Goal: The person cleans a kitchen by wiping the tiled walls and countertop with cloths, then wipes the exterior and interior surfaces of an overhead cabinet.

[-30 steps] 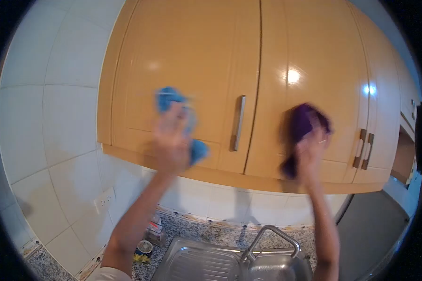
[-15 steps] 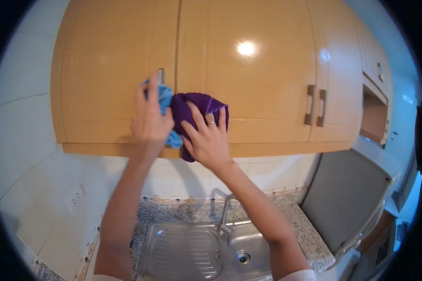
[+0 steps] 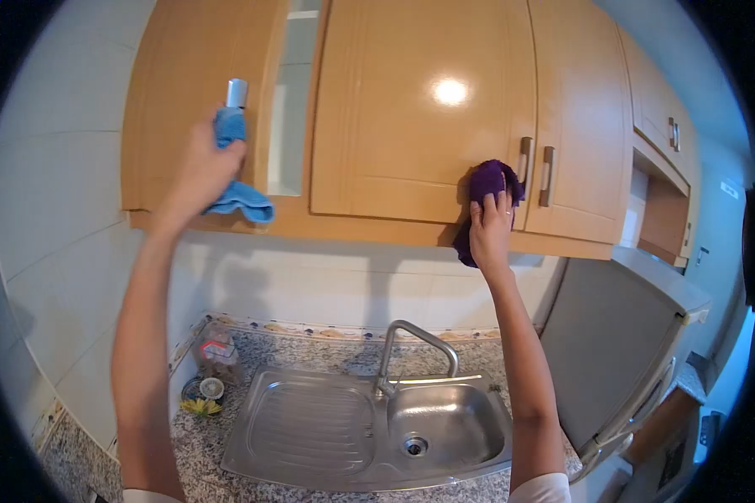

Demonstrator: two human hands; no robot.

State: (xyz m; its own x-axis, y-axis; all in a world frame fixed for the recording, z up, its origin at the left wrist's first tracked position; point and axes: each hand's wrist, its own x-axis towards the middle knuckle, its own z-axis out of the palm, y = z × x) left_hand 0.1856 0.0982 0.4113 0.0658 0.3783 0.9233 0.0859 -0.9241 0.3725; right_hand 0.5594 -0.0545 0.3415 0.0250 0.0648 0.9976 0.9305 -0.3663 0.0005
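Note:
My left hand [image 3: 201, 172] is closed round a blue cloth [image 3: 242, 199], which wraps the lower part of a metal handle [image 3: 237, 92] on the left cabinet door [image 3: 189, 101]. That door stands ajar, and a pale interior shows through the gap. Farther right, my right hand [image 3: 492, 230] presses a purple cloth [image 3: 486, 178] against the lower right corner of the middle door [image 3: 419, 134]. The cloth bunches under my fingers beside that door's handle [image 3: 526, 163], and one end hangs below the door's edge.
Below lies a steel sink [image 3: 310, 427] with a tall faucet [image 3: 411, 327] on a granite counter [image 3: 197, 457]. A clear plastic bag or jar [image 3: 218, 352] and a yellow-green item [image 3: 201, 408] stand at the left corner. A grey fridge [image 3: 608, 352] is at right.
The left door has swung partly open, with my left hand and the blue cloth at its handle. My right hand has carried the purple cloth rightward across the middle door.

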